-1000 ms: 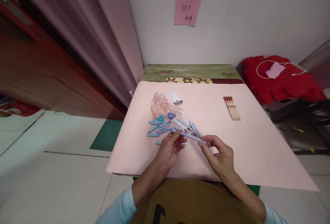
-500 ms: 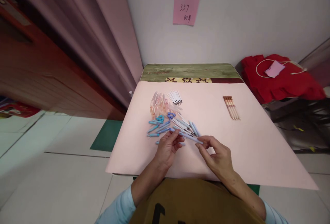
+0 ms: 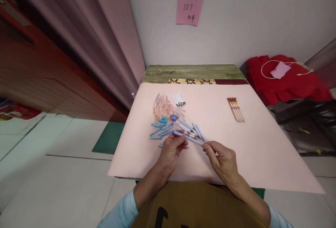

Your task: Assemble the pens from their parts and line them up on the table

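Note:
Both my hands hold one light blue pen (image 3: 189,138) just above the pink sheet (image 3: 262,144). My left hand (image 3: 172,151) pinches its left end and my right hand (image 3: 222,158) pinches its right end; both are closed on it. Right behind the hands lies a loose heap of blue pen barrels and caps (image 3: 170,126). Farther back are clear orange-tinted barrels (image 3: 161,105) and a fan of white refills with dark tips (image 3: 178,99).
Several brown-and-cream pens (image 3: 236,109) lie in a row at the right of the sheet. The table's green patterned top (image 3: 194,72) shows at the back, against a white wall with a pink note (image 3: 190,6). A red cloth pile (image 3: 286,81) sits to the right, curtains to the left.
The pen and both hands have shifted slightly left and toward the heap. My right fingers have closed tighter on the pen's right end.

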`<action>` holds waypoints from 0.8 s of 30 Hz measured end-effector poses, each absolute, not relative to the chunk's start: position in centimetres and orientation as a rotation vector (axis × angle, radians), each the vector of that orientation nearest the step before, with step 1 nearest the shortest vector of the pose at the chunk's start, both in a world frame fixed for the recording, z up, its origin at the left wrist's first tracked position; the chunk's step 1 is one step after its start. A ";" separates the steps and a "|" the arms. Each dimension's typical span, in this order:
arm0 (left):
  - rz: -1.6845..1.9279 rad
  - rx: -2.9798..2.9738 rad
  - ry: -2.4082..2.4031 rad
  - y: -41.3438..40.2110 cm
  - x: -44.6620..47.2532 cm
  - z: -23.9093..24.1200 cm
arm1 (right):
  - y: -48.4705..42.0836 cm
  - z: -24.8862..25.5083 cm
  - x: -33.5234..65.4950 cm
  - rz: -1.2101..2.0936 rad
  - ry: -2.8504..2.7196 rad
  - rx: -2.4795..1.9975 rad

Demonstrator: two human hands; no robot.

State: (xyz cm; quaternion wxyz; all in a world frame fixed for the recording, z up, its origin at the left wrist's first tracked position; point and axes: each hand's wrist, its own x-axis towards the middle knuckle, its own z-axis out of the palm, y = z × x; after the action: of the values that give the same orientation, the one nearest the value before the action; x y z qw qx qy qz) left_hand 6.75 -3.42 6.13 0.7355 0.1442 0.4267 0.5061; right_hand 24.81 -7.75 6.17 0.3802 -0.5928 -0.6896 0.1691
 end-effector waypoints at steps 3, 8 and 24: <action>1.123 0.311 0.938 -3.4 6.7 6.0 | -7.8 6.0 24.7 0.516 -1.732 -1.497; 1.131 0.312 0.949 -3.4 6.7 6.1 | -8.0 5.9 24.2 0.545 -1.709 -1.447; 1.114 0.260 0.942 -4.3 7.1 5.5 | -8.7 5.7 23.3 0.929 -1.565 -1.550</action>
State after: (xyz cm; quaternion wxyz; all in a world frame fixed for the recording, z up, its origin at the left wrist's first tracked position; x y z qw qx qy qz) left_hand 7.07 -4.26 5.49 0.7378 0.1185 0.4291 0.5075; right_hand 23.30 -8.68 5.70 0.3666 -0.6032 -0.6092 0.3614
